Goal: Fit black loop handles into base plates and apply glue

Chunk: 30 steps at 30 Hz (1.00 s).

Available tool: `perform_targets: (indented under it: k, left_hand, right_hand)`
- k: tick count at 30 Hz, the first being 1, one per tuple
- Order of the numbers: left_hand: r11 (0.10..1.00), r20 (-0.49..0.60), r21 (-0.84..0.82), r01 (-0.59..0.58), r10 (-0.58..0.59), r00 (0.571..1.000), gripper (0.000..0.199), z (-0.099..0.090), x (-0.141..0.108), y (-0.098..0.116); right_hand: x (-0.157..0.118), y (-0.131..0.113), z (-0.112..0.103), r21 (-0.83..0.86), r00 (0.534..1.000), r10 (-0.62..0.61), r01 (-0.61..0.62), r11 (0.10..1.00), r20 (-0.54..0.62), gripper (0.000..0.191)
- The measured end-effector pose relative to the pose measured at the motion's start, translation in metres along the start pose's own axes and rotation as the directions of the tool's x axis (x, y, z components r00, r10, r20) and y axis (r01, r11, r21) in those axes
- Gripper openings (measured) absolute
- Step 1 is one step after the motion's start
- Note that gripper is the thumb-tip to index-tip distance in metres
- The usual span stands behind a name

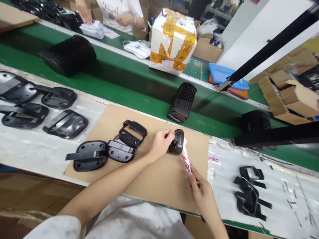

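My left hand (161, 142) is closed on a black plastic bracket (177, 142) and holds it tilted above the brown cardboard sheet (159, 179). In my right hand (200, 187) is a slim handled tool (185, 159) wrapped in white with a pink pattern. Its upper end meets or lies just behind the bracket's right side; I cannot tell which. Left of my left hand, a black frame (133, 133) overlaps an oval black plate with a strap (121, 149). Beside them lies another strapped oval plate (90, 156).
Several similar black plates (66, 123) lie at the left, and black strapped pieces (249, 191) at the right. Across the green conveyor belt (139, 99), carrying black perforated housings (183, 101), stand a taped white box (173, 41) and a co-worker touching a paper stack (92, 30).
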<state>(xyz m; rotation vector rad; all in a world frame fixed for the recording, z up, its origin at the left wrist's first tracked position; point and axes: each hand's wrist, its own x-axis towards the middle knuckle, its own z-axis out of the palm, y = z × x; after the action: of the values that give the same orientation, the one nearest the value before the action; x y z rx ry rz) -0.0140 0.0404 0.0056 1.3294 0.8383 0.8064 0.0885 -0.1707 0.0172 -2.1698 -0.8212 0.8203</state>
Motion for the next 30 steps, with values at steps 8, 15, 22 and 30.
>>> perform_targets:
  k: [8, 15, 22, 30]
  left_hand:
    - [0.871, 0.124, -0.478, 0.110, -0.057, 0.991, 0.039, -0.019, -0.002, 0.037]
    - [0.820, 0.162, -0.555, 0.144, -0.063, 0.985, 0.043, -0.032, -0.008, 0.070]
    - [0.851, 0.129, -0.505, -0.142, 0.238, 0.963, 0.055, -0.040, -0.019, 0.076]
    - [0.567, -0.021, -0.155, -0.809, 0.817, 0.576, 0.042, -0.009, -0.054, 0.063]
  right_hand:
    - [0.008, 0.016, -0.021, -0.184, 0.988, -0.096, 0.073, 0.980, -0.120, 0.056]
    - [0.017, 0.013, -0.009, -0.273, 0.959, -0.269, 0.236, 0.933, -0.089, 0.041]
    - [0.027, -0.038, -0.007, 0.227, 0.941, -0.332, 0.309, 0.924, 0.070, 0.044]
    - [0.055, -0.107, 0.016, 0.614, 0.831, -0.507, 0.281, 0.737, 0.228, 0.027]
